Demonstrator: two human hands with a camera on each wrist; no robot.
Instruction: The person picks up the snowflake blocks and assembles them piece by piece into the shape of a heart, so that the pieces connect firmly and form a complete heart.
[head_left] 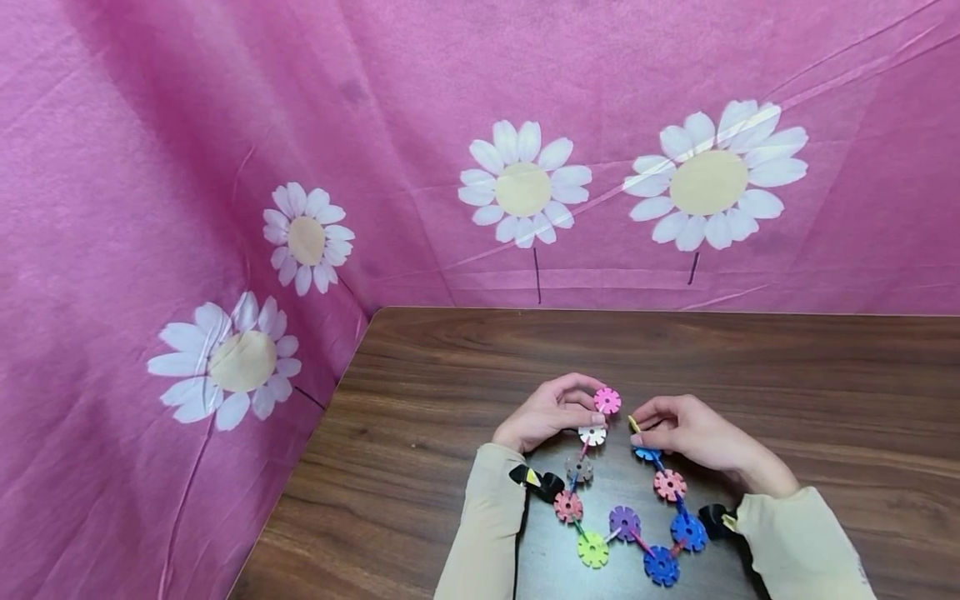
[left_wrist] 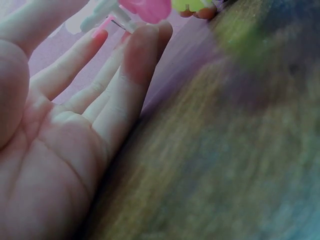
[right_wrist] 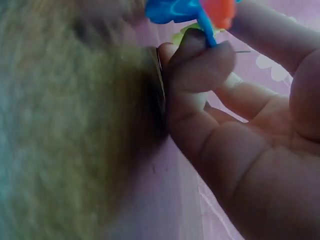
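A chain of notched plastic discs joined by short sticks curves in a U on the table. My left hand point(head_left: 555, 412) pinches its left end, where a pink disc point(head_left: 607, 401) sits beyond the fingertips and a white disc point(head_left: 592, 437) just below. From there run a grey disc point(head_left: 580, 469), a red disc point(head_left: 568, 507), a lime disc point(head_left: 593, 551) and a purple disc point(head_left: 625, 523). Across the gap, my right hand point(head_left: 697, 429) pinches the other end by a yellow disc point(head_left: 634, 424), seen edge-on. A blue disc point(head_left: 648, 454) under its fingers is partly hidden.
Below the right hand the chain continues with a coral disc point(head_left: 670, 485) and two dark blue discs, one point(head_left: 662, 567) nearest me. The brown wooden table point(head_left: 420, 400) meets a pink cloth point(head_left: 405, 150) with white daisies at its back and left edges.
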